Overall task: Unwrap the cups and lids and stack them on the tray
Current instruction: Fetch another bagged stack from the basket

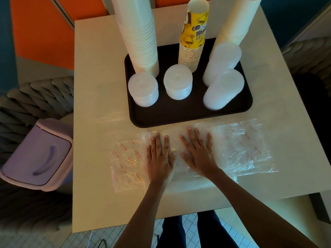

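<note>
A dark tray (179, 115) on the table carries a tall stack of white cups (141, 38), a stack of yellow printed cups (193, 38) and a leaning white cup stack (236, 24). Several stacks of translucent lids stand in front of them, among them the left one (143, 90), the middle one (177, 84) and two leaning ones at the right (222, 90). Clear plastic wrappers (241, 149) lie flat on the table in front of the tray. My left hand (159, 158) and my right hand (198, 153) press flat on the wrappers, side by side, fingers straight.
A lilac bin with a swing lid (37, 154) stands on the floor left of the beige table (100, 72). Woven grey chairs (35, 97) sit at both sides. The table's front edge is close to my body.
</note>
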### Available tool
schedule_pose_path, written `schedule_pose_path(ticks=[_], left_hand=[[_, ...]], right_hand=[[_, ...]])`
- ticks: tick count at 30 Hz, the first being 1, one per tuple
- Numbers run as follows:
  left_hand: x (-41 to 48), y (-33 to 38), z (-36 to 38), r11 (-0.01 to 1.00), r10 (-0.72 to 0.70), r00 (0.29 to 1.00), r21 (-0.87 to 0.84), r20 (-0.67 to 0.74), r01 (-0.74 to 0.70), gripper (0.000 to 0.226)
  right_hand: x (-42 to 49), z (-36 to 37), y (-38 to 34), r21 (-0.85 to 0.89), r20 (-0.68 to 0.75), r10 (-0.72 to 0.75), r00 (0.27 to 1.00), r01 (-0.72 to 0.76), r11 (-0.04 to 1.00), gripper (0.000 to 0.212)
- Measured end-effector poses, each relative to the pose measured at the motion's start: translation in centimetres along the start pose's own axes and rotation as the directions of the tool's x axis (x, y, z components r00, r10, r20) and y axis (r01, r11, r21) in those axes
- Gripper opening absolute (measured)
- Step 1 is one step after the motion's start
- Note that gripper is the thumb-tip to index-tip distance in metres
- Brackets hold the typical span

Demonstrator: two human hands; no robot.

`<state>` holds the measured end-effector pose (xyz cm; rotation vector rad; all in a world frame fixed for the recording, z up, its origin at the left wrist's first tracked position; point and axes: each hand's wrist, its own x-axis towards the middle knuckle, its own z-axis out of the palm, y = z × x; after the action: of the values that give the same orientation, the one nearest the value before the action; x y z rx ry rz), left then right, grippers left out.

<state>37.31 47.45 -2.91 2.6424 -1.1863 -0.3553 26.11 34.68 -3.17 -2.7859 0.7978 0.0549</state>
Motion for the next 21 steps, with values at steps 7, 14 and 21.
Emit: schedule_pose_path(ticks=[7,14,21], left_hand=[[0.0,0.0,0.0,0.999,0.001,1.000,0.041,0.028,-0.002,0.061],[0.1,0.5,-1.2,0.999,-0.005,0.995,0.046,0.098,0.001,0.062],[0.7,1.4,-2.9,0.999,-0.028,0.988,-0.013,0.151,0.030,0.061]], right_hand=[[-1.1,-1.1,3.0,-0.005,0.032,0.141,0.990,-0.141,0.990,0.065],[-2.3,-2.3,4.9,-0.034,0.060,0.231,0.971,-0.229,0.973,0.070],[-2.3,-3.7,3.5,0.077,-0.023,0.289,0.957,-0.287,0.955,0.057]])
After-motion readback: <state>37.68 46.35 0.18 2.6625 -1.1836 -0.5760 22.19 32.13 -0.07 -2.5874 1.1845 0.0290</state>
